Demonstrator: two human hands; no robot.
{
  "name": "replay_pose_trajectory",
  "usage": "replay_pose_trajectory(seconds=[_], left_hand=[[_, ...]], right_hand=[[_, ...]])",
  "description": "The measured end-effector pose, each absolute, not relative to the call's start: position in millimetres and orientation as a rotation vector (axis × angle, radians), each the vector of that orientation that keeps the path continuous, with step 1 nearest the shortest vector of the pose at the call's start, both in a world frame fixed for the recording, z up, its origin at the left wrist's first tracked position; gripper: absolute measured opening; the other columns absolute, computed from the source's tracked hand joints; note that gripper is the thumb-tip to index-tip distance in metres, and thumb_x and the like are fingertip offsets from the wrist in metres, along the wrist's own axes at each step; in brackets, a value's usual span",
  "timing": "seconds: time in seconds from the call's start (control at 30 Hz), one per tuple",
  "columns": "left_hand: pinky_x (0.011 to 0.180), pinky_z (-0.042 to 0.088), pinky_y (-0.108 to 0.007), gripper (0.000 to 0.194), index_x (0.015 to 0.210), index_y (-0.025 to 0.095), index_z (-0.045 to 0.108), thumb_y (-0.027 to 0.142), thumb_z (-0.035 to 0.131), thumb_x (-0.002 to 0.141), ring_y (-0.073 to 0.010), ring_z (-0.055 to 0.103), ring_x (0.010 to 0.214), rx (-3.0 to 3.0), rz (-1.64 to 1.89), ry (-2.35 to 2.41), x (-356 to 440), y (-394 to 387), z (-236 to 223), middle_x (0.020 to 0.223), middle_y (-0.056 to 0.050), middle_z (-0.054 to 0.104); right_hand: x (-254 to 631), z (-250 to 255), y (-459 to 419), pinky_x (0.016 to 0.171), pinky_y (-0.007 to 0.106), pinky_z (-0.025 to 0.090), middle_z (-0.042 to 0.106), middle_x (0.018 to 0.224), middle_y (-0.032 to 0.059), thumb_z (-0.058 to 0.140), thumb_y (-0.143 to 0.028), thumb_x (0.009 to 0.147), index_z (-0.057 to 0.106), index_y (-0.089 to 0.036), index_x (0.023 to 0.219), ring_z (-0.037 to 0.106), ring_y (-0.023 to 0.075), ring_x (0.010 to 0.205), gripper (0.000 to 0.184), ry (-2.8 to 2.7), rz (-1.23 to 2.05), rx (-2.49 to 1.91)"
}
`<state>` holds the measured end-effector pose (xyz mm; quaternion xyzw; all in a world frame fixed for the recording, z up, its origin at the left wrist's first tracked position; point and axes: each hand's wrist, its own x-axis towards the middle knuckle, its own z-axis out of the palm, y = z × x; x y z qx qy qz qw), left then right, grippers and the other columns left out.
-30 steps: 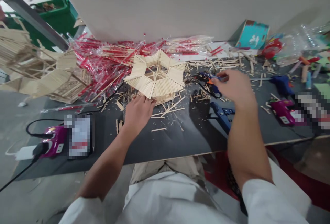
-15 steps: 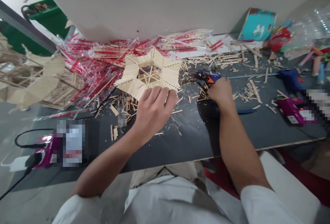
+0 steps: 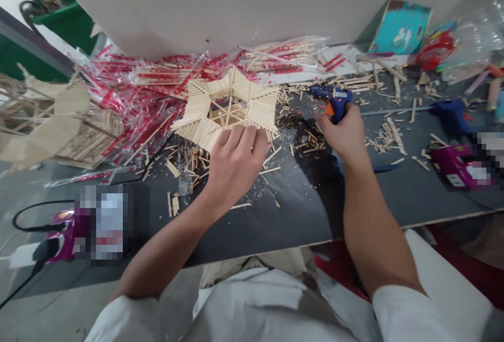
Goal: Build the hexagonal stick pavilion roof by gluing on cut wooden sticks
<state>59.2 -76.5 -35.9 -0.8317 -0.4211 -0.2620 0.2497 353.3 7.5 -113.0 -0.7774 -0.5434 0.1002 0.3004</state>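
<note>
A pale star-shaped structure of thin wooden sticks (image 3: 192, 105), with an open middle crossed by sticks, stands on the dark tabletop. My left hand (image 3: 236, 166) is closed over its near edge, knuckles up; the fingertips are partly hidden. My right hand (image 3: 344, 132) is wrapped round a blue hot glue gun (image 3: 339, 101) with an orange trigger. The gun is raised over the table, to the right of the star, its nozzle pointing left and apart from the structure.
Red-and-clear plastic packets of sticks (image 3: 136, 87) lie behind. Stick offcuts (image 3: 388, 137) litter the table. A second blue glue gun (image 3: 451, 116) and a purple power strip (image 3: 460, 166) lie right. Another stick structure (image 3: 51, 116) stands left, near a second purple power strip (image 3: 65, 231).
My right hand has lifted the glue gun up off the littered tabletop and shifted slightly right. My left hand stays at the star's near edge.
</note>
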Motion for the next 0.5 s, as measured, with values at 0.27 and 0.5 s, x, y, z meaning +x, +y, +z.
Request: replay_pose_trajectory(seconds=[0.27, 0.5], left_hand=[[0.079, 0.044, -0.039, 0.015, 0.109, 0.017, 0.068, 0.031, 0.063, 0.108, -0.0261, 0.067, 0.093, -2.357, -0.759, -1.148, 55, -76, -36, 0.1, -0.009, 0.074], [0.076, 0.044, -0.04, 0.012, 0.109, 0.015, 0.069, 0.024, 0.061, 0.108, -0.0268, 0.068, 0.093, -2.354, -0.721, -1.148, 59, -78, -34, 0.101, -0.011, 0.075]], right_hand=[[337, -99, -3, 0.091, 0.049, 0.057, 0.073, 0.112, 0.0134, 0.06, -0.066, 0.099, 0.06, -0.025, 0.121, 0.071, 0.0314, 0.101, 0.047, -1.511, 0.179, -1.9], [323, -86, -12, 0.089, 0.049, 0.059, 0.073, 0.112, 0.0152, 0.053, -0.055, 0.103, 0.058, -0.023, 0.129, 0.072, 0.0318, 0.099, 0.041, -1.588, 0.082, -1.982]])
